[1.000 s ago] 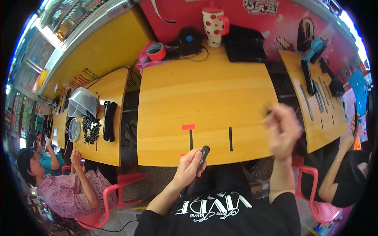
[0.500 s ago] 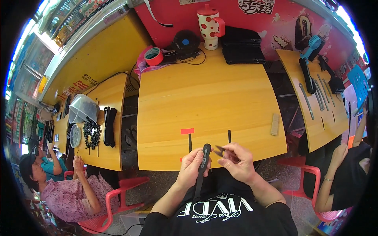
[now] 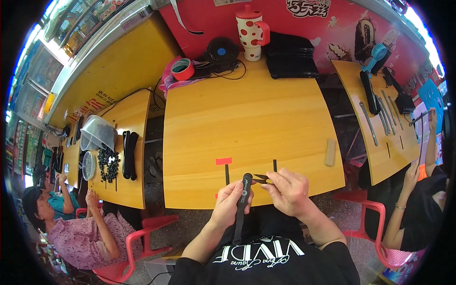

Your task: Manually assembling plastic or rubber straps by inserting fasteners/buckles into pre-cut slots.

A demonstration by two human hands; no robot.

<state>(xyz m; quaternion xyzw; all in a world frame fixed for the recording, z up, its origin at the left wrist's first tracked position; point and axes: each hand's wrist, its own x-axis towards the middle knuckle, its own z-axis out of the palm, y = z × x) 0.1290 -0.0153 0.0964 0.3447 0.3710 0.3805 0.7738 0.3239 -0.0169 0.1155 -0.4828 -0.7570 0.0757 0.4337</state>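
Upright in my left hand (image 3: 228, 203) is a black strap (image 3: 245, 192) with a thick rounded top end; its flat tail hangs toward my lap. Fingers and thumb close around it just below that end. My right hand (image 3: 290, 190) grips a small pair of dark thread snips (image 3: 261, 178). Their blades point left, slightly apart, close beside the strap's top end. Whether they touch it I cannot tell. Both hands are over the near edge of the wooden table (image 3: 247, 118).
Red tape (image 3: 223, 161) and black strips (image 3: 275, 166) mark the tabletop near my hands. A ribbed tan block (image 3: 330, 152) lies at the right. A spotted tumbler (image 3: 249, 38), black stacked pouches (image 3: 292, 59), a tape roll (image 3: 182, 70) and a fan (image 3: 222, 51) stand at the back. People sit on both sides.
The snips have swung to point left at the strap's top end, with their blades now plainly seen. My right hand has turned slightly; my left hand keeps its hold.
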